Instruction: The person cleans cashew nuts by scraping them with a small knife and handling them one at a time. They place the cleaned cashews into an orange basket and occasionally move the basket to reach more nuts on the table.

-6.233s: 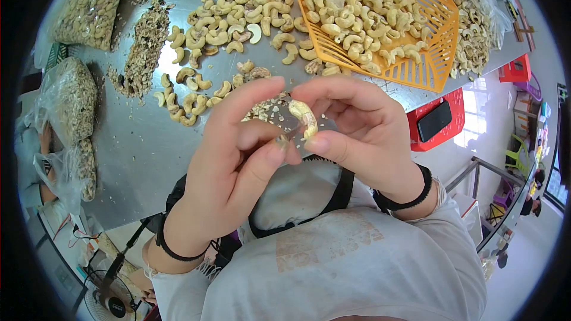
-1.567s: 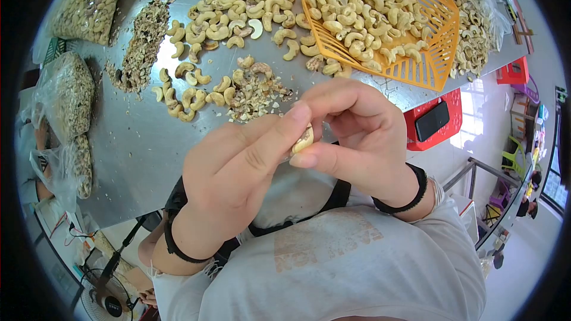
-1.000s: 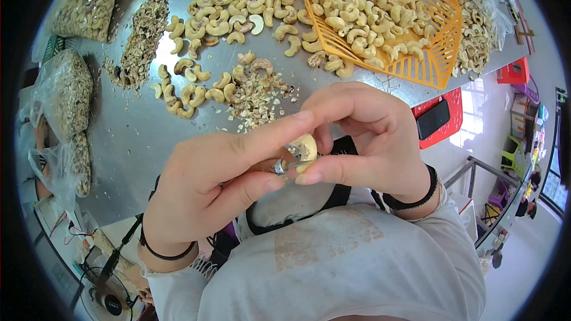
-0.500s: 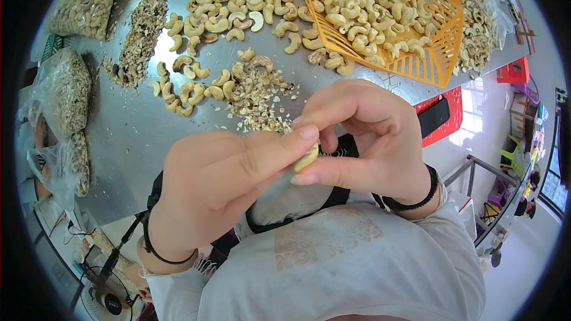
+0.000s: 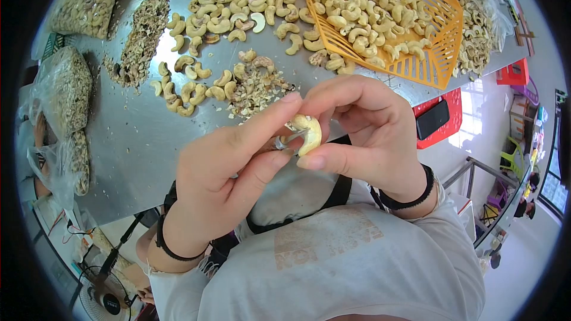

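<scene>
A pale cashew nut (image 5: 310,137) is pinched between the thumb and fingers of my right hand (image 5: 372,134), with its curved side facing my right palm. My left hand (image 5: 229,163) is closed around a small metal blade (image 5: 281,142), mostly hidden by the fingers, its thin end against the inner curve of the nut. Just beyond my hands lies a heap of peeled skin and nut crumbs (image 5: 256,92) on the metal table (image 5: 128,160). Several loose cashews (image 5: 185,96) form a curved row left of that heap.
An orange slotted basket (image 5: 437,74) full of cashews stands at the back right, beside a plastic bag of nuts (image 5: 476,30). More cashews (image 5: 238,3) are spread at the back. Bags (image 5: 71,92) line the left edge. A phone (image 5: 433,120) rests on a red stool (image 5: 453,120).
The cashew has turned upright in my right fingers, showing its full curve. My left thumb has dropped away from the forefinger, and the metal blade has come into view between them.
</scene>
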`<state>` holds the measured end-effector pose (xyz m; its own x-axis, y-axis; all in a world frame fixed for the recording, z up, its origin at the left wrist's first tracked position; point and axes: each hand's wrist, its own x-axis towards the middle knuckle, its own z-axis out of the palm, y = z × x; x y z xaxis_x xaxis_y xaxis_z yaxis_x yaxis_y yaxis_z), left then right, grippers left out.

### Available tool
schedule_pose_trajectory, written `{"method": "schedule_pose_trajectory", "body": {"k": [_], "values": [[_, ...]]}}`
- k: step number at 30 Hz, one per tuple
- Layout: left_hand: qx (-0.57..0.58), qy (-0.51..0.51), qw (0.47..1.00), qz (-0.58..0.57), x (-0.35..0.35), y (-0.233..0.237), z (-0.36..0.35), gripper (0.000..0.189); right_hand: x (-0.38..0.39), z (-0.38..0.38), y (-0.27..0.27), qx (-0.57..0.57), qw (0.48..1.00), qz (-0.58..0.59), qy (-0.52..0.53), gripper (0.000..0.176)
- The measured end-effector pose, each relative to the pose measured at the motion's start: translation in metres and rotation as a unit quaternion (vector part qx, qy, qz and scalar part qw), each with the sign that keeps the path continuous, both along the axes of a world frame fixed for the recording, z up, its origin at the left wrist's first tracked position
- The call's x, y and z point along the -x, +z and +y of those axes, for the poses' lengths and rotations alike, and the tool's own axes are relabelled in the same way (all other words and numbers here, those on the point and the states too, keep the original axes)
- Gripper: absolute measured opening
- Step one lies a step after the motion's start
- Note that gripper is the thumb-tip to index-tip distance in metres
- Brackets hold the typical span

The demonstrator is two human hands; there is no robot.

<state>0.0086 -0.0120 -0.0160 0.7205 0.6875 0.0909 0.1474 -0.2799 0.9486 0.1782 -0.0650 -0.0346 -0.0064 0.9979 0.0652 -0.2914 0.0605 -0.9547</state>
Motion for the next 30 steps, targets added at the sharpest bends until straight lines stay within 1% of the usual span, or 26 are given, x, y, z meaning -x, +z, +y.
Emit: {"method": "schedule_pose_trajectory", "body": {"k": [4,5,7,8,10,11,13,14,16,17,19,20,22,24,25,26,27,29,30], "values": [[-0.064,0.009,0.998,-0.008,-0.003,-0.007,-0.003,0.044,0.002,0.000,0.002,0.006,1.000,0.020,-0.007,0.028],[-0.064,0.009,0.998,-0.008,-0.004,-0.008,-0.002,0.044,0.003,0.000,0.001,0.001,1.000,0.023,-0.017,0.029],[-0.132,0.015,0.991,0.001,-0.005,-0.009,-0.002,0.045,0.005,-0.001,-0.001,-0.004,0.999,0.026,-0.027,0.029],[-0.133,0.015,0.991,0.001,-0.006,-0.009,-0.002,0.045,0.006,-0.001,-0.002,-0.007,0.999,0.021,-0.036,0.029],[-0.225,0.039,0.973,0.028,-0.009,-0.009,-0.003,0.043,0.007,-0.002,-0.003,-0.010,0.999,0.017,-0.045,0.029],[-0.225,0.039,0.973,0.028,-0.011,-0.009,-0.004,0.043,0.008,-0.002,-0.004,-0.009,0.998,0.020,-0.053,0.029],[-0.292,0.077,0.952,0.046,-0.011,-0.011,-0.006,0.041,0.010,-0.001,-0.005,-0.008,0.998,0.023,-0.061,0.030],[-0.292,0.077,0.952,0.047,-0.011,-0.011,-0.007,0.041,0.010,-0.001,-0.004,-0.003,0.998,0.023,-0.064,0.029],[-0.239,0.074,0.967,0.048,-0.011,-0.012,-0.008,0.036,0.010,-0.002,-0.004,0.001,0.997,0.022,-0.068,0.029],[-0.239,0.074,0.967,0.047,-0.011,-0.012,-0.008,0.036,0.009,-0.002,-0.004,0.003,0.998,0.023,-0.057,0.029],[-0.078,0.106,0.991,-0.024,-0.011,-0.012,-0.008,0.031,0.009,-0.002,-0.004,0.004,0.999,0.024,-0.046,0.029],[-0.078,0.105,0.991,-0.024,-0.010,-0.011,-0.008,0.031,0.009,-0.002,-0.003,0.015,0.998,0.047,-0.040,0.029],[0.120,0.112,0.986,-0.035,-0.007,-0.008,-0.008,0.031,0.008,-0.001,-0.002,0.024,0.997,0.070,-0.033,0.029],[0.129,0.113,0.985,-0.036,-0.007,-0.005,-0.007,0.033,0.006,0.000,-0.001,0.063,0.993,0.100,-0.012,0.031],[0.138,0.115,0.983,-0.037,-0.007,-0.004,-0.007,0.035,0.005,0.001,-0.001,0.063,0.993,0.100,-0.012,0.031],[0.138,0.115,0.983,-0.037,-0.007,-0.004,-0.007,0.035,0.005,0.001,-0.002,0.087,0.987,0.134,-0.004,0.030],[0.118,0.111,0.986,-0.042,-0.009,-0.005,-0.008,0.036,0.004,0.002,-0.003,0.111,0.980,0.168,0.004,0.029],[0.098,0.108,0.988,-0.046,-0.010,-0.006,-0.008,0.037,0.004,0.003,-0.005,0.113,0.975,0.189,0.010,0.029],[0.046,0.103,0.993,-0.033,-0.012,-0.008,-0.008,0.038,0.004,0.003,-0.005,0.116,0.971,0.210,0.016,0.028]]}}
